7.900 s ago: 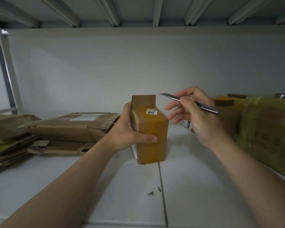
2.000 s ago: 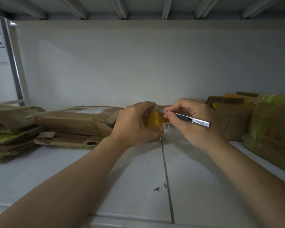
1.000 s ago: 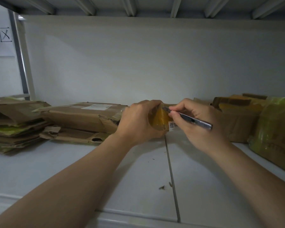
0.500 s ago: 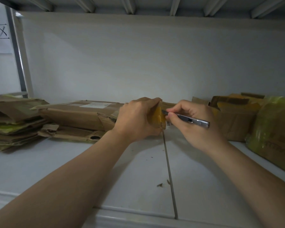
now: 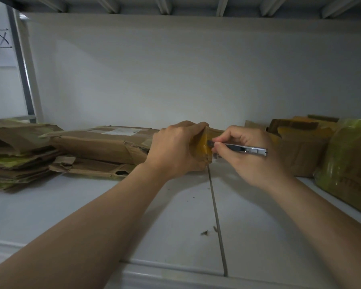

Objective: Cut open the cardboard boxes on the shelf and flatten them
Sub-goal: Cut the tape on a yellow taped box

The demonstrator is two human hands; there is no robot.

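The left hand is wrapping its grip around the small yellow-taped box, holding it low at the middle of the shelf, while the right hand is pinching a slim metal knife whose tip is meeting the box's taped end. The danger, I judge, is sitting in the closeness. The left fingers are curling right beside the blade (its edge is hidden), so a slip on slick tape could be driving it into them, or the squeezed box could be twisting loose.

Dim white wall, ribbed panel overhead, grey post, possibly a sign left.
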